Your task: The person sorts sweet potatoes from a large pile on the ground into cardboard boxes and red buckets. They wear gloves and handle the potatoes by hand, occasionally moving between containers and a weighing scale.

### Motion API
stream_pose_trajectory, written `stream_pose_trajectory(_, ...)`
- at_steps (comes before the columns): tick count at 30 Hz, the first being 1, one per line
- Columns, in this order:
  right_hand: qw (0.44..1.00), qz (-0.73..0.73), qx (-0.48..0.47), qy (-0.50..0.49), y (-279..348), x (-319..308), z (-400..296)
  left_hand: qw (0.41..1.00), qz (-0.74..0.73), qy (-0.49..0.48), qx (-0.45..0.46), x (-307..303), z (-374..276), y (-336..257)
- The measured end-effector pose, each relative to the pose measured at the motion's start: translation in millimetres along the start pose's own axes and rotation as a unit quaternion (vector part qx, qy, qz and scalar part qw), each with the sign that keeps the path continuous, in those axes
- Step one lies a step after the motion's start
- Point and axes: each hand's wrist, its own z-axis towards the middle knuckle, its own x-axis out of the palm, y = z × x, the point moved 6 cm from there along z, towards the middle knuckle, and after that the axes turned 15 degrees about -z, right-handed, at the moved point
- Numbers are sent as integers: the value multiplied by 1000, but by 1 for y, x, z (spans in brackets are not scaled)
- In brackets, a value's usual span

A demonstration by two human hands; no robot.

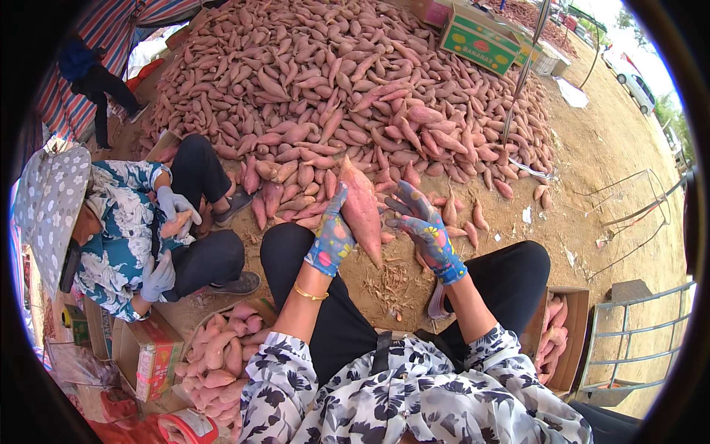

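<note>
A large pinkish sweet potato (361, 213) with pointed ends is held upright in my left hand (331, 236), which wears a blue flowered glove. My right hand (426, 233), gloved the same way with grey fingertips, is raised to the right of it. Its fingers are apart, with a gap between them and the sweet potato. Beyond both hands rises a big heap of sweet potatoes (310, 94). Dry root scraps (391, 288) litter the dirt between my knees.
A co-worker (122, 222) in grey gloves sits at left, holding a sweet potato. Cardboard boxes of sweet potatoes stand beside me, left (222, 349) and right (574, 338). A metal rack (638, 333) is at far right. A banana box (480, 41) sits behind a pole (524, 77).
</note>
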Motion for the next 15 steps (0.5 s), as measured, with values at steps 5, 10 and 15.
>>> stream_pose_trajectory(5,989,27,141,31,-33,-8,-14,992,-57,114,18,30,0,-9)
stream_pose_trajectory(10,947,159,242,141,-45,46,-42,983,-55,175,24,37,-3,-2)
stream_pose_trajectory(15,982,6,182,45,-35,38,-41,985,-48,135,98,46,1,3)
